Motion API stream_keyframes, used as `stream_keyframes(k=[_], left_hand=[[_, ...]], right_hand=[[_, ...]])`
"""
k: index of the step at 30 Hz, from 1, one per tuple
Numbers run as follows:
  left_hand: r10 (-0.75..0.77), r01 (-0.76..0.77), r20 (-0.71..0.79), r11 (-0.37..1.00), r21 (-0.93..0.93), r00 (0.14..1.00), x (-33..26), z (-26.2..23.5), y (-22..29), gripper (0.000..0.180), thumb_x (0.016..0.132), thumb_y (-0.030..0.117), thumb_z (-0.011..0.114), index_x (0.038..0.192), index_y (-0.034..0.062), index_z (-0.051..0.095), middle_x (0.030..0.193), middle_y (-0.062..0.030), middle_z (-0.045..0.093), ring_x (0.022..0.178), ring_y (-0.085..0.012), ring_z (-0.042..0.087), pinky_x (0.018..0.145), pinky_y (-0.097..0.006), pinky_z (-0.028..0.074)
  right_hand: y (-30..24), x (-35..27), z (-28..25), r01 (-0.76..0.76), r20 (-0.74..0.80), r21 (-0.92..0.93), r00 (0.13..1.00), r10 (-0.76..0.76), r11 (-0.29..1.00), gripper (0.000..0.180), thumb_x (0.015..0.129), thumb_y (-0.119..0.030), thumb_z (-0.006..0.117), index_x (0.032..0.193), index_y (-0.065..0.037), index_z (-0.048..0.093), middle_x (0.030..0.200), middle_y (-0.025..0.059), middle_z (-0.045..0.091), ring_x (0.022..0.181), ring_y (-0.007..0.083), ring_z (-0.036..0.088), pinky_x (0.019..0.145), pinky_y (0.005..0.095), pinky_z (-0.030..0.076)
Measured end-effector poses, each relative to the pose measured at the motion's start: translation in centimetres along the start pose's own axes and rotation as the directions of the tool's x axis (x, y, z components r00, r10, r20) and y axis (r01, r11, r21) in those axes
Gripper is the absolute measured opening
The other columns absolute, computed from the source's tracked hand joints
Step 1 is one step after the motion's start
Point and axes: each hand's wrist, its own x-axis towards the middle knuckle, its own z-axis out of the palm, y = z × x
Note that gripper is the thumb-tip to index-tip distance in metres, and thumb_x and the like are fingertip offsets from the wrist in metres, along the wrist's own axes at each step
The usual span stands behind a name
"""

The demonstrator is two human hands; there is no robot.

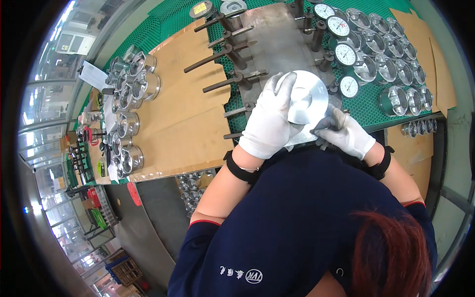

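Observation:
A silvery round engine piston [312,96] is held over the near end of the metal plate, its flat crown facing up. My left hand [269,116], in a white glove, grips it from the left, with fingers reaching over the top face near the rim. At its near right edge my right hand [345,132] is closed, with thumb and greyed glove fingertips pressed against the rim. The underside of the piston is hidden, and so are some of the fingers beneath it.
Dial gauges [345,54] stand on posts along the plate's [277,37] right side; dark rods on clamps [232,81] line its left. Rows of pistons [385,67] cover the green mat at right. More pistons [127,123] sit at the left end of the cardboard [190,119].

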Motion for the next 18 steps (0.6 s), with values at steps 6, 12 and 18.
stream_keyframes(k=[6,12,18], left_hand=[[-0.001,0.002,0.033,0.999,-0.043,0.999,1.2,-0.1,-1.2,0.101,0.062,0.026,0.094,0.147,0.0084,0.042,0.142,-0.0249,0.047,0.129,-0.0447,0.051,0.105,-0.049,0.049],[-0.01,0.011,0.014,0.995,-0.099,1.0,1.5,0.1,-1.5,0.102,0.061,0.023,0.095,0.147,0.009,0.042,0.142,-0.0245,0.047,0.128,-0.0439,0.052,0.104,-0.048,0.05],[0.006,-0.007,-0.01,0.996,-0.089,1.0,1.5,0.2,-1.4,0.101,0.062,0.022,0.094,0.147,0.0076,0.042,0.141,-0.0246,0.048,0.126,-0.044,0.053,0.104,-0.048,0.049]], right_hand=[[0.5,0.5,-0.2,0.055,-0.001,-0.045,0.998,-0.055,0.997,0.07,0.096,-0.006,0.062,0.155,-0.001,0.024,0.105,0.0118,0.065,0.078,0.0181,0.07,0.065,0.029,0.06],[-0.3,0.4,-0.3,0.015,0.016,0.013,1.0,-0.015,1.0,0.08,0.095,-0.007,0.062,0.16,-0.003,0.015,0.104,0.0123,0.065,0.075,0.0182,0.07,0.062,0.0289,0.06],[-0.4,0.5,-0.5,-0.013,0.019,0.012,1.0,0.013,1.0,0.092,0.092,-0.009,0.066,0.163,-0.004,0.008,0.107,0.0125,0.064,0.077,0.0175,0.07,0.063,0.0301,0.061]])
